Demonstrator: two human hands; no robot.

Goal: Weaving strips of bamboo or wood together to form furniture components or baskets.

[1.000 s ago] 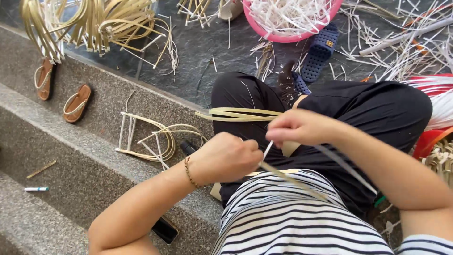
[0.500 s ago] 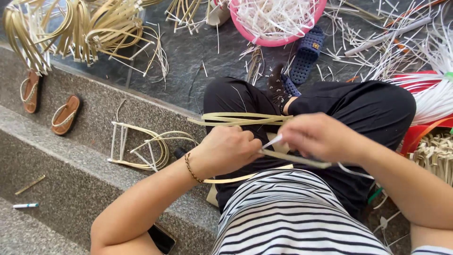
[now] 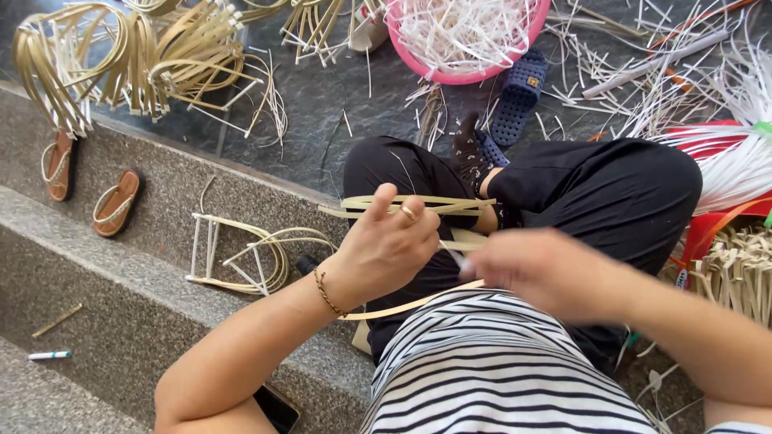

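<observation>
A dark phone (image 3: 277, 408), flat and rectangular, is seen lying on the grey stone step at the bottom edge, partly hidden beneath the person's left forearm; its black screen is unlit. A small pale label (image 3: 682, 278) is glimpsed on the red container at the right edge, too small to be made out. No packages or signs are seen

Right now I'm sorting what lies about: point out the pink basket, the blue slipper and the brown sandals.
pink basket (image 3: 537, 32), head view, right rim.
blue slipper (image 3: 519, 95), head view, middle of upper.
brown sandals (image 3: 115, 203), head view, right one's strap.
</observation>
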